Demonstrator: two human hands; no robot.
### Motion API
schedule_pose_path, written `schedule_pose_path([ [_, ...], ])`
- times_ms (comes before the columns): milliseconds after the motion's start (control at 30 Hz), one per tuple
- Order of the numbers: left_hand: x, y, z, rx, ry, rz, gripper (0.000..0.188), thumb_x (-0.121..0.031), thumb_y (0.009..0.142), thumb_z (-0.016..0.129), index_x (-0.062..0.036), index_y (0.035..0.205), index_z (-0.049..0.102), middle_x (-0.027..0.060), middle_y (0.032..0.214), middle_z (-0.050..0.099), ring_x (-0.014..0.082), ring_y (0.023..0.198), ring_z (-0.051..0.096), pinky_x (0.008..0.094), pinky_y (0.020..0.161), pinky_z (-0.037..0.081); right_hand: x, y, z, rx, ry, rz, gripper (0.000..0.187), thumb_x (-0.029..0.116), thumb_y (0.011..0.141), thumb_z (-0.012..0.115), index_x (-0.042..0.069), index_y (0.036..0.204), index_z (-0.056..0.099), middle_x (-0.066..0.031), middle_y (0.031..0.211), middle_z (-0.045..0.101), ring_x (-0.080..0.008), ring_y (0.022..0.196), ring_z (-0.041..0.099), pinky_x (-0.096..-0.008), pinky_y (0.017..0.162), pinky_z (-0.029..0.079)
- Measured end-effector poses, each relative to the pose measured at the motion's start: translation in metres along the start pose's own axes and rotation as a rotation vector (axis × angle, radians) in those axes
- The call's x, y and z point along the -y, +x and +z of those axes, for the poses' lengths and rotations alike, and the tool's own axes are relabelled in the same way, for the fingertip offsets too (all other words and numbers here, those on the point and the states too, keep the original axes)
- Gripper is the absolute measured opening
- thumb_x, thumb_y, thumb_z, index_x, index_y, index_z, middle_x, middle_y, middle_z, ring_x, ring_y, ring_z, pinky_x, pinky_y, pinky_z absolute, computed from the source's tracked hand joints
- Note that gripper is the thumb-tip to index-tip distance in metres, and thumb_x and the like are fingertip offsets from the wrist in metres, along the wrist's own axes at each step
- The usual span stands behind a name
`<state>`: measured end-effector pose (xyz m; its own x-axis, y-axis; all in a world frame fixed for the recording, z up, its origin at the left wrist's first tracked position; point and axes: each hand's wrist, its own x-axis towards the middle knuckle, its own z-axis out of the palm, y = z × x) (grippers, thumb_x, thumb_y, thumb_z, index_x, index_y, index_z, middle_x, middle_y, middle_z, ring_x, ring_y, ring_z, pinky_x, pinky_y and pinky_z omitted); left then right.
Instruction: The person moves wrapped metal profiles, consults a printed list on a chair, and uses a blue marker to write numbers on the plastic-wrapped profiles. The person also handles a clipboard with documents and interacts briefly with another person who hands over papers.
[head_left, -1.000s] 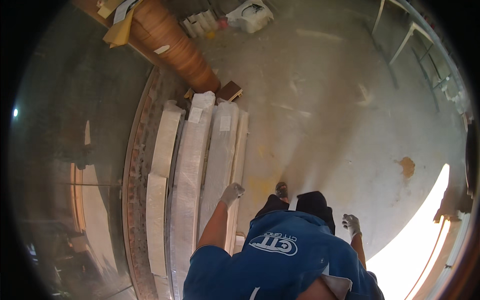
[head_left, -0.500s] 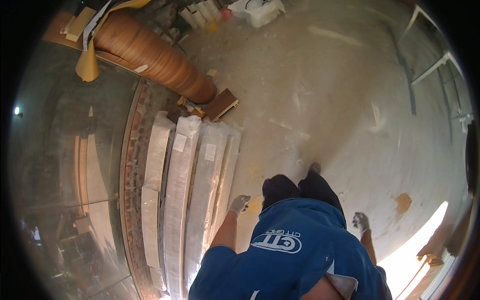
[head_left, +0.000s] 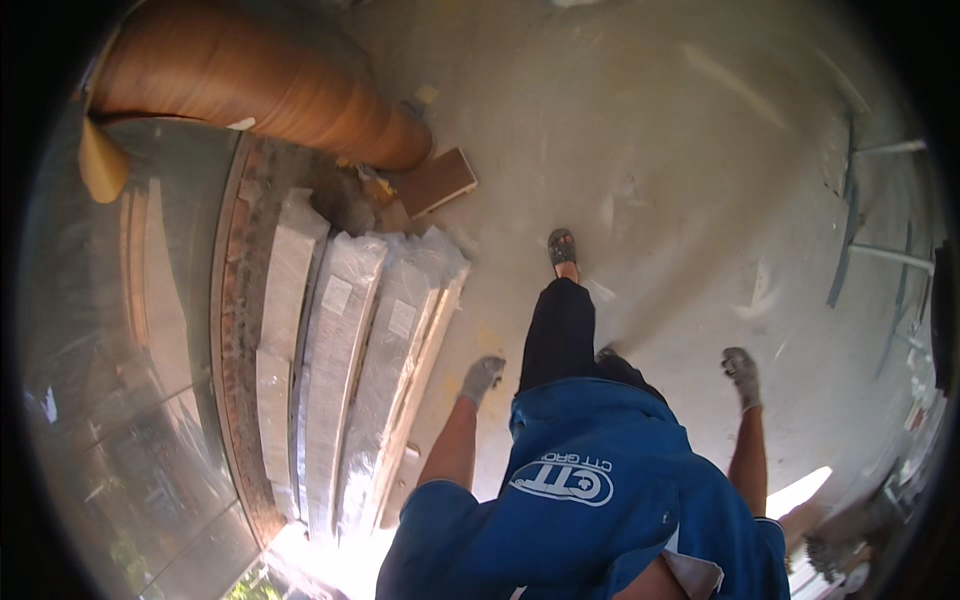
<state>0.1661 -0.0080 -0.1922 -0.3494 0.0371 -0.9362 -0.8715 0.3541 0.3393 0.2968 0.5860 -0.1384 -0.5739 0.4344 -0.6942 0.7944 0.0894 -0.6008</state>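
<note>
My left hand (head_left: 484, 377), in a grey work glove, hangs beside my thigh with its fingers curled in and nothing showing in them. It is nearest to a row of long plastic-wrapped panels (head_left: 385, 370), but apart from them. My right hand (head_left: 740, 372), gloved the same way, hangs out to my right over the floor. Its fingers are curled too, with no object in them. One sandalled foot (head_left: 563, 250) is stretched out ahead of me on the concrete floor (head_left: 660, 200).
A large roll of brown wood-look sheet (head_left: 260, 85) lies at the far left, with a brown board piece (head_left: 437, 184) by its end. Left of the wrapped panels runs a brick edge (head_left: 232, 330) beside glass (head_left: 180, 300). White metal bars (head_left: 890, 256) stand at the right.
I have stepped forward, with one foot now out ahead. My right arm has swung outward and forward, and my left hand has risen slightly. The roll and panels have shifted left in view.
</note>
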Motion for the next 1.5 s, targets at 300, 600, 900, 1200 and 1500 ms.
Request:
schedule_pose_path([
  [300, -0.16, 0.03, -0.024, 0.032, -0.237, 0.052, 0.035, -0.033, 0.094, 0.066, -0.0098, 0.12, 0.061, 0.0049, 0.106, 0.067, 0.0177, 0.095, 0.065, 0.0336, 0.084, 0.052, 0.101, 0.026, 0.069, 0.217, -0.047, 0.369, 0.032, 0.032, 0.09, 0.07, 0.008, 0.111, 0.068, -0.0009, 0.09, 0.068, -0.0108, 0.077, 0.062, -0.0271, 0.069, 0.048],
  [600, -0.195, 0.024, -0.023, -0.036, -0.247, -0.111, 0.037, -0.034, 0.092, 0.065, -0.0082, 0.118, 0.063, 0.0026, 0.104, 0.065, 0.014, 0.091, 0.063, 0.0298, 0.082, 0.05, 0.158, 0.094, 0.061, 0.169, 0.003, 0.398, 0.036, 0.033, 0.092, 0.068, 0.008, 0.117, 0.066, -0.0013, 0.099, 0.068, -0.0124, 0.085, 0.064, -0.0287, 0.075, 0.049],
  [900, -0.231, -0.012, -0.001, -0.284, -0.409, -0.123, 0.034, -0.028, 0.092, 0.066, -0.0083, 0.118, 0.063, 0.0036, 0.103, 0.066, 0.0145, 0.091, 0.064, 0.03, 0.082, 0.05, 0.174, 0.203, 0.058, 0.446, -0.13, 0.439, 0.03, 0.031, 0.092, 0.066, 0.007, 0.111, 0.068, -0.0008, 0.091, 0.067, -0.0109, 0.076, 0.062, -0.0259, 0.067, 0.047],
  [1200, -0.312, -0.015, 0.096, -0.253, -0.301, -0.122, 0.031, -0.026, 0.092, 0.066, -0.006, 0.115, 0.064, 0.0021, 0.097, 0.064, 0.0121, 0.089, 0.061, 0.026, 0.081, 0.048, 0.31, 0.394, 0.003, 0.362, -0.006, 0.264, 0.03, 0.03, 0.093, 0.067, 0.011, 0.117, 0.066, 0.0015, 0.098, 0.067, -0.0099, 0.081, 0.062, -0.0258, 0.07, 0.047],
  [1500, -0.359, -0.012, 0.127, -0.36, -0.362, 0.113, 0.036, -0.028, 0.093, 0.067, -0.0025, 0.117, 0.063, 0.0043, 0.103, 0.066, 0.0138, 0.092, 0.061, 0.0289, 0.085, 0.049, 0.408, 0.473, -0.016, 0.446, -0.317, 0.145, 0.028, 0.033, 0.093, 0.065, 0.012, 0.112, 0.064, 0.0023, 0.091, 0.061, -0.0103, 0.072, 0.058, -0.0259, 0.059, 0.045],
])
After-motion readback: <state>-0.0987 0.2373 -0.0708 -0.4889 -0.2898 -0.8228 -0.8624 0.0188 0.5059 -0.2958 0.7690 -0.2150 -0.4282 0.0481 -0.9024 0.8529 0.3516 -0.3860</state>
